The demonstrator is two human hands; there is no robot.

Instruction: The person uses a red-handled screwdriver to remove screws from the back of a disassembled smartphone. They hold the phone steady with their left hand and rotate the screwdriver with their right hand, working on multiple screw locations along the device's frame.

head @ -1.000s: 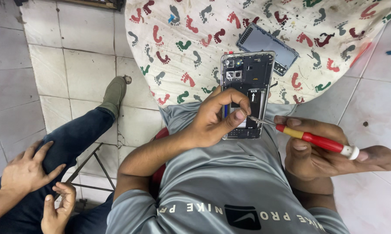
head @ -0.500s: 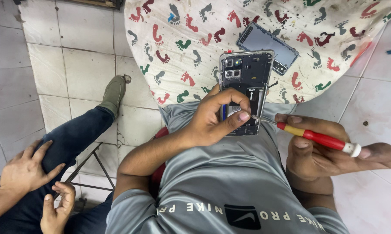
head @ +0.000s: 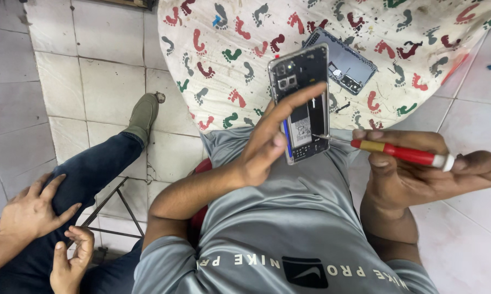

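Observation:
My left hand (head: 262, 149) holds an opened smartphone (head: 302, 81) upright over my lap, fingers stretched along its left edge. The phone's back is off, so the camera modules and battery show. My right hand (head: 419, 179) grips a red-handled screwdriver (head: 403, 153) with a white end cap. Its thin metal tip touches the lower right part of the phone's inside. I wear a grey shirt.
The phone's detached back cover (head: 346, 60) lies on a white cloth (head: 240, 49) printed with coloured footprints, on a tiled floor. Another person sits at the left: jeans leg, olive shoe (head: 142, 114), hands (head: 33, 209) by the knee. A metal stool frame (head: 115, 201) stands below.
My left hand has lifted and tilted the phone up, and its fingers have straightened along the edge. The screwdriver tip stays at the phone's lower part.

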